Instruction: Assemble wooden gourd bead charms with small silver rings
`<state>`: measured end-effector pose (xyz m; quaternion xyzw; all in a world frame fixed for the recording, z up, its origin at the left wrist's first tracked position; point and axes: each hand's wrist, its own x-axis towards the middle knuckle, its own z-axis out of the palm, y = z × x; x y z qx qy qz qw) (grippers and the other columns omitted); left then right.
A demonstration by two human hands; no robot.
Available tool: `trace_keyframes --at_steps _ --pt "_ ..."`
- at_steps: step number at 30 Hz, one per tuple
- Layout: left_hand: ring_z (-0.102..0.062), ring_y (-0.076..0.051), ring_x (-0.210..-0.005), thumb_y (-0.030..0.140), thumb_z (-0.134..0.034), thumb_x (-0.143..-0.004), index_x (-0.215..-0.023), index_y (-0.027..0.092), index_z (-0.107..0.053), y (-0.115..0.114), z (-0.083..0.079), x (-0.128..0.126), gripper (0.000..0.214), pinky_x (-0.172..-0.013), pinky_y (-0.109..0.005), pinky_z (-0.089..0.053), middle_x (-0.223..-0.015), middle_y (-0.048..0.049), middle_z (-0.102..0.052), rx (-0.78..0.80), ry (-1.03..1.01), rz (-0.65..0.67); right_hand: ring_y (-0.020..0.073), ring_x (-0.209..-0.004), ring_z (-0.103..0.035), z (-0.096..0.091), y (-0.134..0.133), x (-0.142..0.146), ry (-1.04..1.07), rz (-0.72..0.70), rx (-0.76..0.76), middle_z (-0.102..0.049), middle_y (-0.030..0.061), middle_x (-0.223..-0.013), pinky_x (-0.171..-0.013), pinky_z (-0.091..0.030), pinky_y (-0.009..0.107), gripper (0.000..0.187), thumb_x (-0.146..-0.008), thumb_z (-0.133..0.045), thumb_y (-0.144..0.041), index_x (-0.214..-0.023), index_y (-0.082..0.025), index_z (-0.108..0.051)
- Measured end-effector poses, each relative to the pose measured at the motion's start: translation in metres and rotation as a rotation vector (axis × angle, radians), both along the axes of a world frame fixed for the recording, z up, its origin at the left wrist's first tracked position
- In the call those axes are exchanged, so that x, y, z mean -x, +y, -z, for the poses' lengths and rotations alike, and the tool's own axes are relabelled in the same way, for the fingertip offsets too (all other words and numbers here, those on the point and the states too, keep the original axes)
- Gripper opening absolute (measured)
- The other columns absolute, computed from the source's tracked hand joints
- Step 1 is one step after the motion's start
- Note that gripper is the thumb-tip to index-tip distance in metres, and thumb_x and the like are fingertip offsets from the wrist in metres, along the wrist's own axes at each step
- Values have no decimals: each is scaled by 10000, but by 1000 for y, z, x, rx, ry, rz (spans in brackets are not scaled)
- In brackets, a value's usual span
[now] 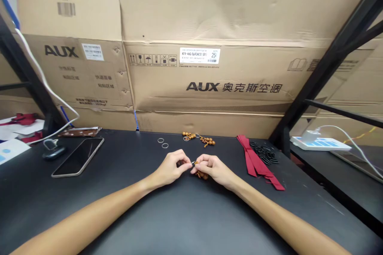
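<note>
Flattened tan cardboard air-conditioner cartons [197,20], printed with the AUX brand, stand upright behind a matte black desk [191,223]. A black metal shelf frame [338,59] rises at the right, and beyond it a white power strip [320,143] sits on a lower black surface.

On the desk, a long crimson fabric ribbon [257,162] lies right of centre beside a heap of small black rings [265,153]. To the left, a silver-edged smartphone [78,156] lies with its dark screen up. Straight ahead are a cluster of orange-brown wooden beads on metal rings [199,138] and two thin metal rings [162,142], all apart from the hands, with nothing standing between.

The left hand [171,168] and right hand [213,169] meet at the desk's middle, each grip closed in a tight pinch on a thin metal pin [193,163] with a tiny bead at its tip. The hands probably stay this close because the piece is so small. Brown wooden beads [202,175] sit just below the right hand, partly hidden by it.
</note>
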<state>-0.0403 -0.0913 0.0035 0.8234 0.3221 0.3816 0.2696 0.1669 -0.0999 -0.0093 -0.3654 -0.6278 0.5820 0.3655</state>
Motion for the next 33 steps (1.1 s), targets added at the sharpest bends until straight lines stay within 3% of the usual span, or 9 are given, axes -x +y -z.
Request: trace_keyframes --at_steps 21,24,29,33 --pt "-532 -135 -704 317 -587 -872 -748 163 -657 0 -3 1 209 -673 -261 -424 -764 -11 -582 56 17 27 114 -527 -530 0 0 1 -53 2 -18 -728 42 -751 -504 -384 243 433 -754 -689 -539 -853 -217 -417" --pt "-530 -138 -723 333 -571 -882 -771 163 -649 2 -2 2 217 -687 -265 -427 -784 -14 -582 72 17 28 118 -519 -522 2 2 -1 -150 41 -118 -704 19 -732 -503 -401 251 402 -789 -647 -544 -883 -218 -431" --pt "-525 -129 -722 312 -569 -886 -812 174 -646 4 0 3 174 -692 -257 -439 -846 -17 -569 60 64 95 171 -671 -551 6 5 -7 -434 159 -521 -626 23 -716 -644 -434 303 242 -877 -563 -450 -903 -216 -618" --pt "-551 -143 -801 281 -560 -901 -876 187 -655 2 -1 3 136 -773 -274 -445 -897 -26 -569 7 128 164 198 -767 -536 2 2 -7 -535 97 -645 -649 55 -805 -684 -424 314 241 -931 -492 -365 -1005 -245 -687"
